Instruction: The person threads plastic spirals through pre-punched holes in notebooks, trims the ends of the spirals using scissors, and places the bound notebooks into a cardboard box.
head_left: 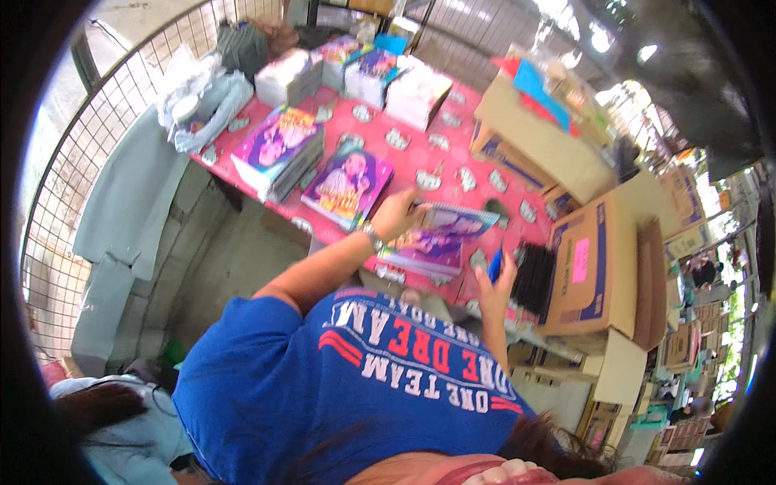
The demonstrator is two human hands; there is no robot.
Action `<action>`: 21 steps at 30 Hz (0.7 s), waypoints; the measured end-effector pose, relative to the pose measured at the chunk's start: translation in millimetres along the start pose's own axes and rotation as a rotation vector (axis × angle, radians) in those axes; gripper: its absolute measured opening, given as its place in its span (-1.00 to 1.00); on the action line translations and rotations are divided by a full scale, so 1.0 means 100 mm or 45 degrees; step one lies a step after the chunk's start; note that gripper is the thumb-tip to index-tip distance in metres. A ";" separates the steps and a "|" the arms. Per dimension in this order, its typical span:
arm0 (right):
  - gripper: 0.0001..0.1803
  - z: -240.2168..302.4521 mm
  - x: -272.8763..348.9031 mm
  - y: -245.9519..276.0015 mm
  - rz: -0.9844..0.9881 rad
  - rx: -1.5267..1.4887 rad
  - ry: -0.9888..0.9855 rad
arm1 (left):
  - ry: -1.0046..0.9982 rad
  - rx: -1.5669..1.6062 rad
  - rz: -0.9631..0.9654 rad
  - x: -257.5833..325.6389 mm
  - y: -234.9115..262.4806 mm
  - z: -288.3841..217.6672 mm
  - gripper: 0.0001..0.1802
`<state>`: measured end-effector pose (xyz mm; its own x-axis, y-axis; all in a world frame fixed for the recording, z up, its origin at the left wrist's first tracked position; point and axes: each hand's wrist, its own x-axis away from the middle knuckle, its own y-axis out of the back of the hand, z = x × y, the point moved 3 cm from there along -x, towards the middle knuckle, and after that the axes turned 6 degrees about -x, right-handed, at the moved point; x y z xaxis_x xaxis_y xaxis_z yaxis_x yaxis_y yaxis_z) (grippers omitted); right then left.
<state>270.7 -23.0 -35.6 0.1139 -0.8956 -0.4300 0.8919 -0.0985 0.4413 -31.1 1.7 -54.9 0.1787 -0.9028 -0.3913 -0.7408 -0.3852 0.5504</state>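
In front of me a purple spiral-bound notebook with a printed picture cover lies on the red patterned tablecloth. Its wire coil runs along the far edge. My left hand is closed with bent fingers at the coil's left end. Right of the notebook, my right hand grips a small blue tool, whose working end I cannot make out. A short stack of similar purple notebooks sits just left of my left hand. Farther left is a taller stack with the same kind of cover.
A pile of thin black pieces stands beside an open cardboard box on the right. Another carton carries blue and red sheets. Several book stacks line the table's far side. A plastic bag rests at the left corner, near a wire-mesh wall.
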 end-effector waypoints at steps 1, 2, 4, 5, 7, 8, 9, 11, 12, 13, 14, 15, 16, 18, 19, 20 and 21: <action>-0.20 0.11 -0.02 -0.13 0.099 -0.123 -0.030 | -0.201 0.096 -0.115 0.03 0.06 -0.17 -0.60; -0.20 0.25 -0.05 -0.29 0.211 -0.258 -0.057 | -0.271 0.009 -0.072 0.02 0.03 -0.08 -0.52; -0.24 0.64 -0.09 -0.53 0.290 -0.264 0.140 | -0.219 0.071 -0.071 0.00 -0.01 -0.03 -0.63; -0.25 0.77 -0.11 -0.58 0.338 -0.241 0.085 | -0.124 0.108 0.017 0.01 0.04 -0.09 -0.71; -0.27 0.88 -0.10 -0.69 0.412 -0.212 0.042 | -0.046 0.105 0.026 0.00 0.04 -0.10 -0.73; -0.28 0.90 -0.12 -0.75 0.440 -0.207 0.045 | 0.003 0.057 0.063 -0.03 0.03 -0.08 -0.72; -0.29 0.90 -0.14 -0.80 0.466 -0.201 0.048 | -0.003 0.113 0.061 -0.02 0.03 -0.07 -0.71; -0.28 0.88 -0.18 -0.90 0.450 -0.067 0.230 | -0.016 0.221 0.052 -0.02 0.05 -0.04 -0.68; -0.28 0.88 -0.19 -0.93 0.441 -0.001 0.323 | -0.036 0.218 0.088 -0.04 0.05 -0.04 -0.66; -0.28 0.86 -0.21 -0.94 0.426 0.015 0.275 | -0.056 0.215 0.125 -0.07 0.04 -0.03 -0.65; -0.27 0.87 -0.22 -0.94 0.400 0.042 0.302 | -0.072 0.213 0.160 -0.09 0.04 -0.03 -0.64; -0.27 0.88 -0.23 -0.94 0.372 0.069 0.327 | 0.012 0.242 0.227 -0.09 0.05 -0.04 -0.68; -0.27 0.89 -0.24 -0.94 0.345 0.097 0.352 | 0.044 0.259 0.222 -0.09 0.03 -0.02 -0.70; -0.27 0.91 -0.24 -0.96 0.341 0.150 0.343 | 0.106 0.286 0.209 -0.08 -0.01 0.05 -0.72; -0.27 0.91 -0.23 -0.96 0.339 0.176 0.338 | 0.064 0.304 0.127 -0.06 -0.01 0.07 -0.76; -0.27 0.91 -0.24 -0.95 0.329 0.235 0.365 | 0.076 0.303 0.145 -0.06 0.01 0.03 -0.76; -0.27 0.91 -0.24 -0.94 0.320 0.294 0.393 | 0.089 0.300 0.163 -0.06 0.04 -0.02 -0.77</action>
<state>144.1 -32.1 4.9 0.4705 -0.7366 -0.4859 0.7031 -0.0197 0.7108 -34.3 5.4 -49.0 0.1119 -0.9554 -0.2731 -0.8891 -0.2190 0.4019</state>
